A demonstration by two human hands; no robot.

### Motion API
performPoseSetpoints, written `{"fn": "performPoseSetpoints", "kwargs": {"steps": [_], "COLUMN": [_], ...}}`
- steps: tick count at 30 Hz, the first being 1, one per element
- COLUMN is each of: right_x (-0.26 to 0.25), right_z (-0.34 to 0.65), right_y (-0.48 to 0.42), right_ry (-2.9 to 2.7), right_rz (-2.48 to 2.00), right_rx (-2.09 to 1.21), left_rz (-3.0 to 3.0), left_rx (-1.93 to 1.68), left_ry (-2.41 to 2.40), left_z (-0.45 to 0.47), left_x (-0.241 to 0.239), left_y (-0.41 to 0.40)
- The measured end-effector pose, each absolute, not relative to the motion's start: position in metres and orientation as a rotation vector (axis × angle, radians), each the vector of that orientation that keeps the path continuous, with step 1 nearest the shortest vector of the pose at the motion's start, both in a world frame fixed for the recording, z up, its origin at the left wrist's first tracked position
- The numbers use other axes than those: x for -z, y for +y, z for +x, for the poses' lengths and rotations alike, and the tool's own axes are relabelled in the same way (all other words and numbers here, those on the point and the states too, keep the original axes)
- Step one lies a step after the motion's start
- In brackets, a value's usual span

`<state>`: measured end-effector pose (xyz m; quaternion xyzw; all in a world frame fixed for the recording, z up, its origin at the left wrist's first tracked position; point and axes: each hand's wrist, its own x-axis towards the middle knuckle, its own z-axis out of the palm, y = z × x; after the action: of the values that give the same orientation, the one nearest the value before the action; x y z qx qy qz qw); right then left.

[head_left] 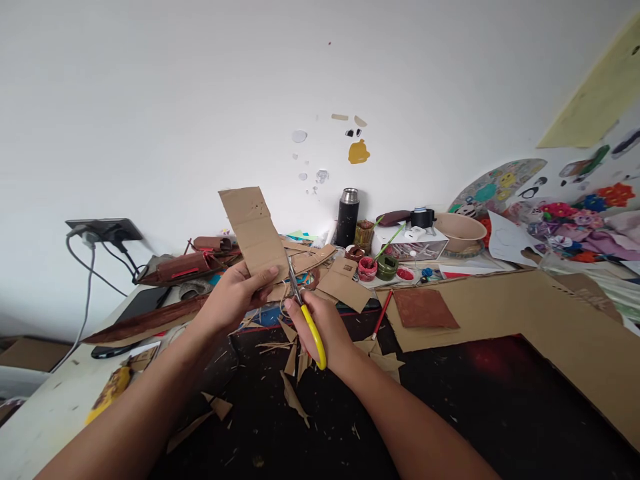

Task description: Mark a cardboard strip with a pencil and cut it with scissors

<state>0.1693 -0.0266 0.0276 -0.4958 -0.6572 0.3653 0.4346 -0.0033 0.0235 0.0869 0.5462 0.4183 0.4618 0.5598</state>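
Note:
My left hand (235, 293) is closed around the lower end of a long strip of brown cardboard (253, 227), which stands upright above the desk. My right hand (323, 330) grips yellow-handled scissors (306, 313), fingers through the loops. The metal blades point up and meet the strip's right edge just beside my left thumb. Small cardboard offcuts (295, 373) lie on the dark mat right under both hands.
A big L-shaped cardboard sheet (525, 313) covers the right of the desk, with a brown painted square (424, 308) and red pencil (383, 315) by it. Paint pots (376, 268), a black flask (347, 217) and a bowl (460, 231) stand at the back. Cables hang at left.

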Motion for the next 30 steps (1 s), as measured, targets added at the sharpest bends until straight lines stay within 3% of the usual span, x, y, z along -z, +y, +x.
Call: {"fn": "performPoseSetpoints", "kwargs": {"steps": [30], "right_x": [-0.0335], "right_z": [0.1712], "right_y": [-0.0264], "right_ry": [-1.746], "right_rz": [-1.277], "right_rx": [-0.745], "left_rz": [1.276], "left_rx": [-1.03], "left_ry": [0.974], "left_z": [-0.0127], "left_x": [-0.0941], "left_y": [0.0306]}}
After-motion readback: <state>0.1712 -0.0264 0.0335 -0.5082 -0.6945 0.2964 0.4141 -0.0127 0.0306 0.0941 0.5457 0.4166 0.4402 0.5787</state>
